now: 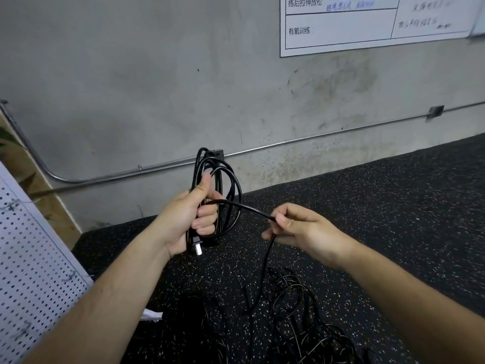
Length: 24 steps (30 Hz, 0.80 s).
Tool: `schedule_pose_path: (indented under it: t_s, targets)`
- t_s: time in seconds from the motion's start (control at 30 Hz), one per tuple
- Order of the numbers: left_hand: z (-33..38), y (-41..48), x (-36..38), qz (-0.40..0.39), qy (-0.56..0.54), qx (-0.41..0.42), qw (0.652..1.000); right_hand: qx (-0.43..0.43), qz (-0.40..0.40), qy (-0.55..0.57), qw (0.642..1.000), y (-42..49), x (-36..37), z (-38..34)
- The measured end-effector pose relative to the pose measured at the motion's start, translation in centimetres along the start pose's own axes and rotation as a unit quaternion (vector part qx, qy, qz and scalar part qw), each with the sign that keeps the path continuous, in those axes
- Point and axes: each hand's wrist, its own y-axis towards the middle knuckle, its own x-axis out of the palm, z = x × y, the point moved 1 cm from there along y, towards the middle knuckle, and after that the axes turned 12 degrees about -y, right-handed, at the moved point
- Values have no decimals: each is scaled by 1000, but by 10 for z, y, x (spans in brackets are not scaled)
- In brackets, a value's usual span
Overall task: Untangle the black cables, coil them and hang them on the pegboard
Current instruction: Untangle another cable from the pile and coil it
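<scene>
My left hand point(193, 219) grips a coil of black cable point(231, 185) held upright in front of the wall, several loops standing above and below the fist. A plug with metal prongs point(197, 248) hangs from the coil under the hand. One strand runs from the coil to my right hand point(301, 228), which pinches it between thumb and fingers. From there the cable drops to a tangled pile of black cables point(296, 311) on the speckled floor. The white pegboard point(31, 264) leans at the far left.
A grey concrete wall with a metal conduit pipe point(315, 137) runs behind. A white printed chart point(367, 24) hangs at the upper right. Black speckled rubber flooring point(393, 206) covers the ground. A small white object point(152, 315) lies near my left forearm.
</scene>
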Motion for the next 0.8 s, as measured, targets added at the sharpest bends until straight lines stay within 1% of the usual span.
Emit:
schedule_pose_path:
  t_s: [0.1, 0.17, 0.2, 0.23, 0.27, 0.33, 0.4, 0.47, 0.53, 0.6, 0.67, 0.8]
  targets:
    - [1, 2, 0, -1, -43, 15, 999, 23, -7, 83, 996, 0, 11, 2]
    - [3, 2, 0, -3, -77, 28, 997, 47, -34, 130, 990, -1, 18, 3]
    - [5, 1, 0, -1, -88, 35, 996, 54, -46, 135, 988, -1, 21, 3]
    - [7, 1, -1, 3, -83, 39, 996, 55, -44, 126, 990, -1, 23, 1]
    - [9, 0, -2, 9, -58, 37, 998, 50, -25, 107, 993, 0, 23, -1]
    - [7, -1, -5, 14, 37, 22, 999, 34, 63, 64, 995, 1, 20, -13]
    - [-2, -2, -5, 2, 126, -8, 992, 7, 156, 35, 987, 0, 16, -28]
    - [-16, -5, 0, -17, 167, -38, 985, -26, 219, 7, 975, -1, 17, -41]
    - [-32, -8, 8, -43, 173, -63, 982, -38, 271, -34, 961, 2, 23, -45]
    - [-44, -10, 17, -66, 155, -83, 982, -41, 308, -91, 946, 5, 26, -46]
    - [-50, -11, 23, -69, 112, -87, 987, -40, 311, -144, 939, 8, 23, -46]
    - [-48, -13, 31, -76, 47, -74, 993, -21, 291, -196, 936, 7, 20, -43]
